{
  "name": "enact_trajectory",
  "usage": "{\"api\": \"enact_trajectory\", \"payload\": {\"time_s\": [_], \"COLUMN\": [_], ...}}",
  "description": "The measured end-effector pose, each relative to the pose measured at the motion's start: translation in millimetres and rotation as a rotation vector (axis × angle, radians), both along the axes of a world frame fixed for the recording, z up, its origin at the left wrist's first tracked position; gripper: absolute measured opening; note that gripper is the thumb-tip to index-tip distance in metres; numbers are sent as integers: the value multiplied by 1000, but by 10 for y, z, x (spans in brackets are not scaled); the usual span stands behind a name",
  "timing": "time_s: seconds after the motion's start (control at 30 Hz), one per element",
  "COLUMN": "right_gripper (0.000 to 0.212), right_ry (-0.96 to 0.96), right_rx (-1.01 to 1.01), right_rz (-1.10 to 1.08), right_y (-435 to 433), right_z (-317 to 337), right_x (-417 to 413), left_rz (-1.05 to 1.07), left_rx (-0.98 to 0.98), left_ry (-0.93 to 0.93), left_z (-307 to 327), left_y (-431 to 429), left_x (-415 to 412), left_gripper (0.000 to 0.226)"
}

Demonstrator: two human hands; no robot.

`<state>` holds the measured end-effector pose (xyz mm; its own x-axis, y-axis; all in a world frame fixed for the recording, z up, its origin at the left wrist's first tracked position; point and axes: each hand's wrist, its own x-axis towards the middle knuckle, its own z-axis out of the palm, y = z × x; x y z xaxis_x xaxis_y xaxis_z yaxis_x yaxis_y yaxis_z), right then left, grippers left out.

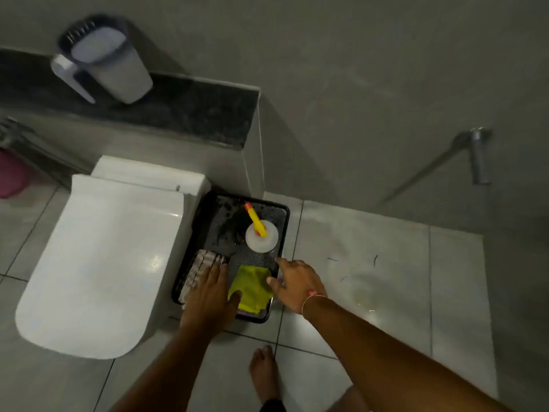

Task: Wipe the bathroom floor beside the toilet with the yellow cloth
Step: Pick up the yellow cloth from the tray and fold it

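A folded yellow cloth [251, 288] lies in the near right corner of a black tray [283, 214] that stands on the floor just right of the white toilet [107, 248]. My left hand [209, 292] hovers flat over the tray's near left side, fingers spread, thumb touching the cloth's left edge. My right hand [295, 285] reaches in from the right, fingers apart, fingertips at the cloth's right edge and the tray rim. Neither hand holds anything.
In the tray also stand a white spray bottle with a yellow nozzle [261, 233] and a striped cloth [199, 273]. Light floor tiles [371, 263] spread to the right, with small dark specks. My bare foot [263, 370] is below the tray. A wall tap [479, 156] juts out at right.
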<state>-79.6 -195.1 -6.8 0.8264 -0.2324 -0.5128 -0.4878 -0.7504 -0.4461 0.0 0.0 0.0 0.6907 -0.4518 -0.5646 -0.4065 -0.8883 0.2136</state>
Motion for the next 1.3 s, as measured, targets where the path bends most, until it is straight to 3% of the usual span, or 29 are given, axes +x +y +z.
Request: {"api": "enact_trajectory", "payload": {"time_s": [0.1, 0.3, 0.47, 0.67, 0.9, 1.1, 1.2, 1.3], "right_gripper": [47, 53, 62, 47, 42, 32, 30, 27], "right_ry": [-21, -61, -106, -83, -100, -186, -196, -252], "right_rx": [-16, -144, -210, -185, -146, 87, 284, 550], "right_rz": [44, 168, 179, 153, 50, -192, -380, -663], "right_y": [124, 205, 169, 206, 261, -14, -359, -768], "right_z": [-551, -1275, -1459, -1511, -1444, -1096, -864, -667], "right_x": [105, 165, 279, 369, 277, 53, -203, -543], "left_rz": [52, 70, 225, 554, 741, 728, 681, 637], "left_rx": [43, 78, -9, -104, -182, -373, -488, -571], "left_ry": [107, 156, 118, 148, 244, 224, 250, 322], "left_z": [-497, -1121, -1315, -1443, -1428, -995, -754, -634], "left_y": [-11, -82, -121, -223, -190, -410, -708, -1105], "left_x": [39, -42, -109, -20, -25, -192, -350, -540], "left_gripper": [78, 70, 63, 40, 28, 25, 19, 31]}}
